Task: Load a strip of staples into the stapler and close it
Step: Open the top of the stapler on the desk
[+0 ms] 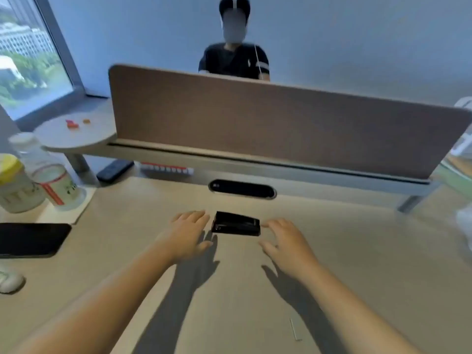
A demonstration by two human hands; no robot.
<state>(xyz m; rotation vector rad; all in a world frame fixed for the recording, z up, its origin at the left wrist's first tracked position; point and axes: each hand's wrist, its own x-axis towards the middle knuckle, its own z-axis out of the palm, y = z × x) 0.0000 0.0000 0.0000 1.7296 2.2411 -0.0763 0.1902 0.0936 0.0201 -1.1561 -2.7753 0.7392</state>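
A small black stapler lies flat and closed on the beige desk, lengthwise left to right. My left hand hovers just left of it, palm down with fingers spread, holding nothing. My right hand hovers just right of it, fingers apart, its fingertips close to the stapler's right end. Whether either hand touches the stapler is unclear. A thin silvery strip of staples lies on the desk near the front, to the right of my right forearm.
A brown divider panel stands behind a black cable slot; a person sits beyond it. At the left are a black phone, two plastic bottles, a white mouse and a dark remote.
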